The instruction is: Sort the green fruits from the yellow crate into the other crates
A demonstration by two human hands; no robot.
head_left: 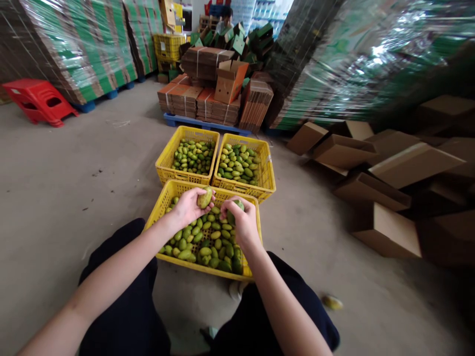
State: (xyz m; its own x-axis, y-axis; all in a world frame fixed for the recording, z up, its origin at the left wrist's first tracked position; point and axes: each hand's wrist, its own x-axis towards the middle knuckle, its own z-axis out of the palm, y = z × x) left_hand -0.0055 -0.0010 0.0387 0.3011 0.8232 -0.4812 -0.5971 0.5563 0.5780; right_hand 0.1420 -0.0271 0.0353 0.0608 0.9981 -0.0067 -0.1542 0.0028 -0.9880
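My left hand (187, 206) is closed around a yellow-green mango (205, 198), its palm turned up above the near crate. Fingers of my right hand (245, 221) are wrapped round a darker green mango (233, 213), which they partly cover. Below both hands stands a yellow plastic crate (202, 270) with many green and yellowish mangoes (215, 235) spread over its slotted bottom. Just beyond it, side by side, are a left yellow crate (160, 167) and a right yellow crate (267, 170), both holding similar mangoes.
One mango (333, 302) lies on the floor at right. Open cardboard boxes (393, 230) are heaped along the right side. Flattened cartons (218, 110) sit on a blue pallet (200, 122) ahead. A red stool (40, 101) stands far left. A person (224, 24) is at the back.
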